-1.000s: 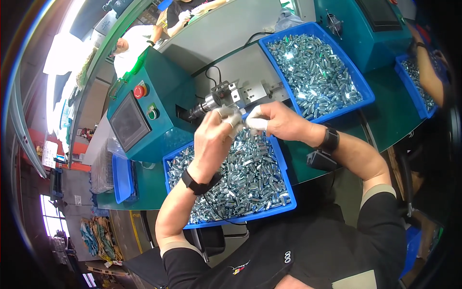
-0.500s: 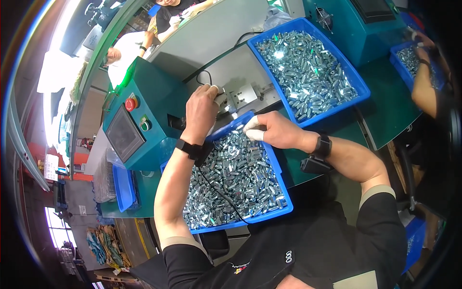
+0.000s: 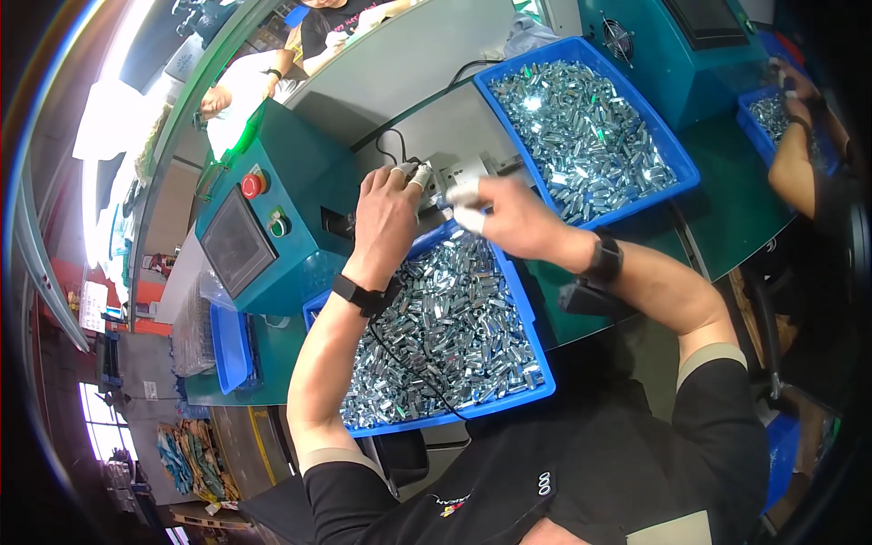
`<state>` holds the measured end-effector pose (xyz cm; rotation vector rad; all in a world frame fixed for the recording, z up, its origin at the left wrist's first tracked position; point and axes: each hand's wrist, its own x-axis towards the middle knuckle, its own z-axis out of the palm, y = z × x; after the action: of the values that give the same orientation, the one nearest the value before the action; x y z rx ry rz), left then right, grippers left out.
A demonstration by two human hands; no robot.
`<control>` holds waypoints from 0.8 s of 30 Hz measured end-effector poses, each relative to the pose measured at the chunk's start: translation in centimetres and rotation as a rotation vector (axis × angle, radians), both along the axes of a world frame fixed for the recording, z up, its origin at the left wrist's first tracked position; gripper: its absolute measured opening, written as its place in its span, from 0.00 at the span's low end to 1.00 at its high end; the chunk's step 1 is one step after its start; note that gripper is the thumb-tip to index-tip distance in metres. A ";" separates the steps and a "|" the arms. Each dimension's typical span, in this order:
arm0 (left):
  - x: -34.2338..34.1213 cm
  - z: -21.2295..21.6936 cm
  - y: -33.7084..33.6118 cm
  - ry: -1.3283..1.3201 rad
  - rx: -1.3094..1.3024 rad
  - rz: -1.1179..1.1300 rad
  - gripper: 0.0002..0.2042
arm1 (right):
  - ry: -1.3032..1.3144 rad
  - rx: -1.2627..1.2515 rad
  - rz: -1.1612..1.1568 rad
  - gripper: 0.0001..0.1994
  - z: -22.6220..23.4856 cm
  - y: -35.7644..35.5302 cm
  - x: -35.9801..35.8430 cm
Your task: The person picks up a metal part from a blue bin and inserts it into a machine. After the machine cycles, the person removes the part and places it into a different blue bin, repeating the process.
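Both hands at the fixture, bins well stocked

Left hand (image 3: 386, 213) and right hand (image 3: 509, 218) bring taped fingertips together at the small metal fixture (image 3: 454, 177); whether they pinch a part, I cannot tell. The near blue bin (image 3: 536, 363) at the bench's front edge holds many loose metal parts, the far blue bin (image 3: 677, 154) likewise.

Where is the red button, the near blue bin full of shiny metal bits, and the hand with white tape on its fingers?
red button (image 3: 252, 186), head view, middle of its round cap
near blue bin (image 3: 536, 350), head view, right side wall
right hand (image 3: 513, 216), head view, back of the hand
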<state>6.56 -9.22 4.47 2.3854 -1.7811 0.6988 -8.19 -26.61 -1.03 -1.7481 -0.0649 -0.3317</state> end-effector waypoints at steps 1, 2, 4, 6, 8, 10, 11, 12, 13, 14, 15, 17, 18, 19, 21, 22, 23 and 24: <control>-0.5 0.3 0.1 -0.016 -0.027 0.010 0.20 | -0.027 -0.056 -0.073 0.16 -0.1 0.0 1.2; -0.9 0.5 0.5 -0.032 -0.050 0.023 0.22 | -0.055 -0.109 -0.142 0.17 -0.4 0.1 2.6; -1.9 0.8 1.3 -0.005 -0.082 0.020 0.23 | -0.080 -0.170 -0.231 0.18 -0.6 -0.6 4.2; -3.4 1.3 3.3 0.045 -0.128 0.047 0.24 | 0.102 -0.093 -0.064 0.19 -0.6 -1.0 5.5; -5.3 1.4 5.3 0.106 -0.123 0.052 0.25 | 0.198 -0.062 0.034 0.19 -0.4 -1.1 6.2; -7.2 1.2 7.3 0.231 -0.108 0.049 0.26 | 0.082 -0.140 0.025 0.15 -0.3 -1.4 6.1; -7.9 1.1 8.3 0.234 -0.114 0.057 0.26 | 0.024 -0.179 0.021 0.13 -0.2 -1.4 6.1; -8.5 1.1 9.2 0.252 -0.098 0.067 0.25 | 0.026 -0.185 0.026 0.13 -0.4 -1.6 6.5; -8.9 1.0 10.0 0.270 -0.082 0.078 0.25 | -0.024 -0.267 0.027 0.14 -0.6 -1.9 7.0; -9.3 0.8 10.7 0.288 -0.067 0.087 0.25 | -0.075 -0.349 0.029 0.14 -0.8 -2.1 7.6; -9.7 0.7 11.4 0.289 -0.075 0.095 0.25 | -0.130 -0.431 0.035 0.15 -0.8 -2.1 8.2; -10.2 0.4 12.4 0.302 -0.087 0.103 0.24 | -0.083 -0.455 0.095 0.16 -0.8 -2.0 9.3; -10.4 0.3 12.8 0.308 -0.092 0.104 0.23 | -0.033 -0.472 0.145 0.17 -0.8 -2.0 9.8; -10.6 0.2 12.9 0.310 -0.098 0.107 0.23 | 0.017 -0.489 0.193 0.19 -0.9 -2.1 10.2; -11.2 -0.1 13.6 0.344 -0.084 0.108 0.22 | -0.003 -0.485 0.215 0.19 -0.3 -2.0 10.2; -11.4 -0.3 13.7 0.361 -0.075 0.106 0.21 | -0.021 -0.476 0.223 0.18 0.2 -2.1 9.9; -11.5 -0.5 13.8 0.363 -0.077 0.112 0.21 | -0.039 -0.466 0.230 0.18 0.4 -2.1 9.8; -11.7 -0.7 13.9 0.383 -0.070 0.111 0.20 | -0.038 -0.466 0.236 0.18 0.3 -1.9 9.9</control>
<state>-5.10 4.65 3.77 2.3845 -1.4549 0.2786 1.68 -28.53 -0.76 -2.1672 -0.3991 -0.1837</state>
